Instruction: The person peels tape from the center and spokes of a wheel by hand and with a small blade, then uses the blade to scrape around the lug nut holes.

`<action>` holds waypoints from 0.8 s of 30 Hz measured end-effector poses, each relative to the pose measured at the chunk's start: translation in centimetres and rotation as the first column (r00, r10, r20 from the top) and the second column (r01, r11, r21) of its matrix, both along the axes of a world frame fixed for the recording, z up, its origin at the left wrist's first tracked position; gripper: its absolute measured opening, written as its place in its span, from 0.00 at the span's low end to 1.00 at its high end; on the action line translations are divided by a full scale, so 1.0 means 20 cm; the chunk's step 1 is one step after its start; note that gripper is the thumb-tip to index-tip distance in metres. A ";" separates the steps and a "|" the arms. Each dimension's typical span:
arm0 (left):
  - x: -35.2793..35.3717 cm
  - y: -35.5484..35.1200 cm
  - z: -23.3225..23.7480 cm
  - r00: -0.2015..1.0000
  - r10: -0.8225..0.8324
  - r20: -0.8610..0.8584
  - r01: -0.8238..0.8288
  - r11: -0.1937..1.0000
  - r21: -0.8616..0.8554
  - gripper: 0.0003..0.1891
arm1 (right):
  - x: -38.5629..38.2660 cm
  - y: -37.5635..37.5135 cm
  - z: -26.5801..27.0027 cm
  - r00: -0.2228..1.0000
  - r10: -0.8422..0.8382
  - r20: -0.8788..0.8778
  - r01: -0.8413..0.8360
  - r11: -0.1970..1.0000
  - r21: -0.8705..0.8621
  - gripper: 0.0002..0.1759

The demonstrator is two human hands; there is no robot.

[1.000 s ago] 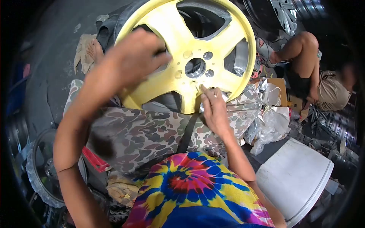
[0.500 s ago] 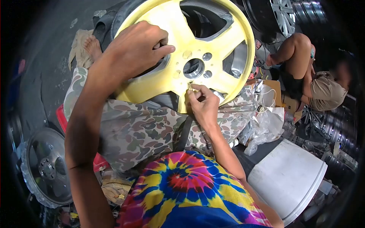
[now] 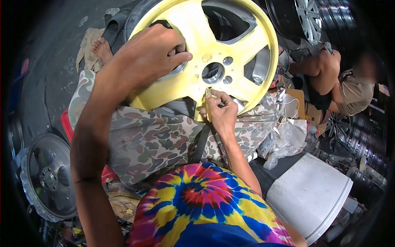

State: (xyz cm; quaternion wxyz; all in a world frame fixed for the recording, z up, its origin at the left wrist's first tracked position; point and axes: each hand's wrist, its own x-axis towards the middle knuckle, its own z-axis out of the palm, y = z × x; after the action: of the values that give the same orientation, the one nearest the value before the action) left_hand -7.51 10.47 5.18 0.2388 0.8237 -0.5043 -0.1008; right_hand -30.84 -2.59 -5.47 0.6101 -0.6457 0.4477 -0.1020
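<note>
A yellow five-spoke wheel rests tilted over camouflage-covered legs. My left hand lies against its left spokes, fingers curled inward, with the thumb along a spoke; whatever the fingers grip is hidden behind the hand. Below the round centre hole, my right hand is at the lower spoke, fingers pinched on a small folded piece of sandpaper that touches the yellow surface.
A grey wheel leans at the left. On the right are a white bucket, plastic bags and cardboard. Another person sits at the upper right beside dark wheels. A bare foot shows upper left.
The wheel has shifted slightly right in view. My right fingers have moved a little at the lower spoke. The other person's arm and knee have changed position.
</note>
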 end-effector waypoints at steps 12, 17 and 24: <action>0.00 -0.04 0.02 0.995 -0.057 -0.082 0.058 0.998 0.008 0.16 | 0.01 0.01 -0.03 0.970 0.205 -0.130 -0.241 0.758 -0.605 0.13; 0.01 -0.04 0.01 0.991 -0.026 -0.130 0.034 0.998 0.057 0.15 | -0.04 -0.02 -0.01 0.979 0.191 -0.064 -0.197 0.836 -0.512 0.15; 0.02 -0.04 0.03 0.990 -0.017 -0.137 0.038 0.988 0.148 0.14 | -0.05 -0.01 -0.01 0.966 0.251 -0.067 -0.239 0.760 -0.605 0.13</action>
State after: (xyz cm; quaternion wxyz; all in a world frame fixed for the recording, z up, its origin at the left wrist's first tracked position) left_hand -7.15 9.60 5.70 0.2084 0.8235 -0.4893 -0.1974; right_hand -31.88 -2.85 -5.73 0.3822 -0.8591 0.2974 -0.1656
